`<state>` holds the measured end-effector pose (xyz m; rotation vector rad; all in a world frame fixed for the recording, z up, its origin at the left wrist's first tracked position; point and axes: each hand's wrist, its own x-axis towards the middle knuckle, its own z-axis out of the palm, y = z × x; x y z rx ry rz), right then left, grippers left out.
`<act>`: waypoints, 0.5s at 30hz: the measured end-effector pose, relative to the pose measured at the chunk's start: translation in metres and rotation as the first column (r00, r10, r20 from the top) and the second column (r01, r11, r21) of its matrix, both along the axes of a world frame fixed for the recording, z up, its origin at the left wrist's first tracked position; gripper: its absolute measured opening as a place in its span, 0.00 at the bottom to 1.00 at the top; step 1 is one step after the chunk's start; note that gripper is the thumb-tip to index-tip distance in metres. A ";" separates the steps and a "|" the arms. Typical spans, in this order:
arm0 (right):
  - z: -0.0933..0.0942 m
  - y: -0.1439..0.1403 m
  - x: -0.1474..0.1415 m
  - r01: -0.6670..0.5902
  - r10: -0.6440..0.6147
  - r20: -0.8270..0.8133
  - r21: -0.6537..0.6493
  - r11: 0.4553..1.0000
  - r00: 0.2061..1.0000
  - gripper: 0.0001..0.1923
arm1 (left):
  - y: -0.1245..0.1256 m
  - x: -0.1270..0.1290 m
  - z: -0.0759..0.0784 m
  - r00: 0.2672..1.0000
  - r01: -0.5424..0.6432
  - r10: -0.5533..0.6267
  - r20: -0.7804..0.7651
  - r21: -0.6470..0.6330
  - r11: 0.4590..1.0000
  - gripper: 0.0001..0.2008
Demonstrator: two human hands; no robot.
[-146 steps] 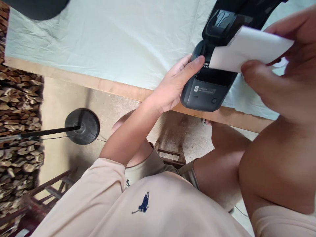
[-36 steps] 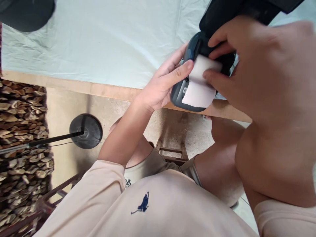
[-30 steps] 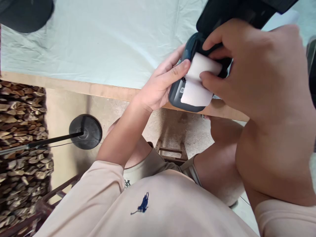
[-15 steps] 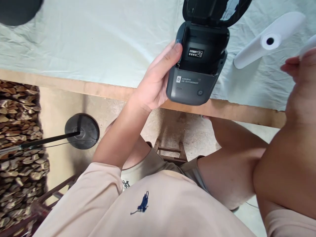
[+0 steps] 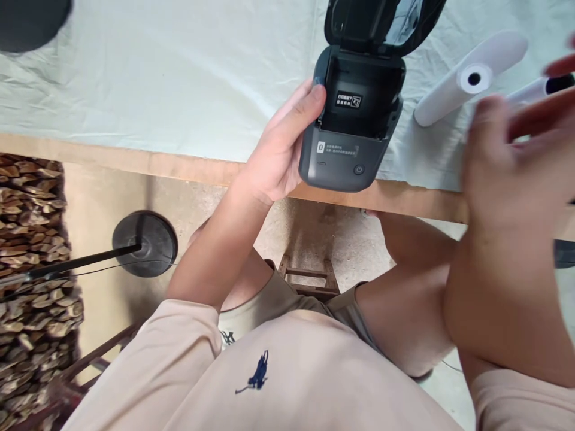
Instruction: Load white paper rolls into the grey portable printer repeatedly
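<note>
Your left fingers (image 5: pixel 309 105) hold the printer (image 5: pixel 341 160), and the white-ended roll (image 5: pixel 464 79) lies just left of your spread right fingers (image 5: pixel 487 123).

Wood-edged table (image 5: pixel 179 167) under pale cloth (image 5: pixel 179 90); white paper roll (image 5: pixel 438 102) on cloth.

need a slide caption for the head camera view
Left hand holding an open dark printer, right hand near white paper rolls on pale cloth.
</note>
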<state>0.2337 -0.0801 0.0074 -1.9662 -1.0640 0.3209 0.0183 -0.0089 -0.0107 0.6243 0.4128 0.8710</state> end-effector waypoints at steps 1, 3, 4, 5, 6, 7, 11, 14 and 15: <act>0.000 0.006 -0.008 -0.139 0.154 0.201 -0.084 0.987 0.967 0.27 | 0.000 0.000 0.000 1.000 0.003 -0.003 -0.002 0.004 1.000 0.14; -0.002 0.022 -0.020 -0.170 0.244 0.329 -0.238 0.956 0.912 0.32 | -0.001 0.000 -0.001 1.000 0.005 -0.005 -0.008 0.014 1.000 0.13; -0.004 0.029 -0.022 -0.143 0.229 0.330 -0.266 0.953 0.916 0.31 | -0.001 0.000 -0.002 1.000 0.006 -0.005 -0.012 0.027 1.000 0.14; -0.006 0.036 -0.023 -0.108 0.194 0.310 -0.273 0.956 0.931 0.29 | -0.001 0.000 -0.002 1.000 0.007 -0.006 -0.016 0.047 0.999 0.14; -0.007 0.041 -0.023 -0.084 0.163 0.292 -0.267 0.960 0.942 0.27 | -0.001 0.000 -0.003 1.000 0.007 -0.005 -0.022 0.066 0.998 0.15; -0.009 0.044 -0.022 -0.076 0.151 0.284 -0.257 0.963 0.947 0.26 | -0.001 0.000 -0.003 1.000 0.002 0.001 -0.031 0.081 0.997 0.15; -0.017 0.046 -0.017 -0.138 0.197 0.273 -0.219 0.966 0.942 0.26 | -0.001 0.000 -0.002 0.997 -0.003 0.010 -0.080 0.083 0.997 0.16; -0.019 0.047 -0.015 -0.193 0.191 0.100 0.006 0.981 0.976 0.33 | -0.002 0.000 0.001 0.998 -0.006 0.012 -0.068 0.075 0.997 0.16; -0.018 0.048 -0.016 -0.168 0.177 -0.059 0.131 0.977 0.982 0.33 | -0.003 0.000 0.002 0.998 -0.012 0.016 -0.059 0.077 0.997 0.16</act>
